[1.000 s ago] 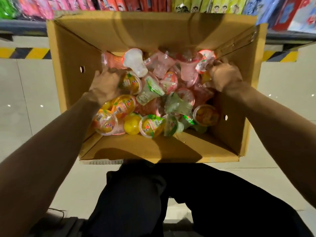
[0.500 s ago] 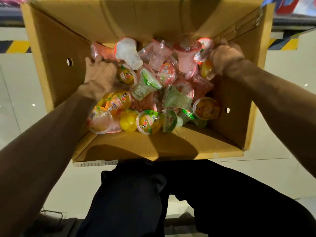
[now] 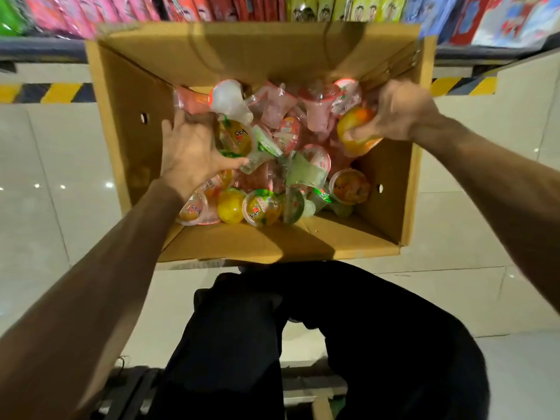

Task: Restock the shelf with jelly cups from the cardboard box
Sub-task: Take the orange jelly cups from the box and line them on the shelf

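Between the shelf (image 3: 36, 50) and the person's dark trousers (image 3: 303, 328): one cardboard box (image 3: 130, 153), top flaps open, with a small round hole in each side wall.

Contents: a loose heap of jelly cups (image 3: 303, 165), piled mostly toward the far wall. They lie tilted, on their sides or upside down. Fillings are pink, pale green, yellow and orange, and the lids are printed in red and green. The near strip of the box floor is bare cardboard.

Item, left hand (image 3: 188, 150): inside the box near its left wall, palm down. The fingers are spread and reach toward the far side, and the thumb points right. The hand rests on the cups beneath it and curls round nothing that shows. A white jelly cup (image 3: 228, 100) lies just beyond the fingertips, touching a pink one.

Item, right hand (image 3: 404, 112): at the far right corner of the box. The fingers are curled tight round an orange jelly cup (image 3: 353, 127), held over the right side of the heap close to the right wall. Hand and cup are blurred at the edges.

Item, yellow jelly cup (image 3: 230, 206): at the near edge of the heap, between two cups with lids facing up.

Surroundings: the shelf carries upright snack packets (image 3: 212, 7) in pink, red, yellow-green and blue rows. A yellow-and-black hazard stripe (image 3: 45, 92) runs along the base below it. Pale glossy floor tiles (image 3: 45, 177) show on either side of the box.
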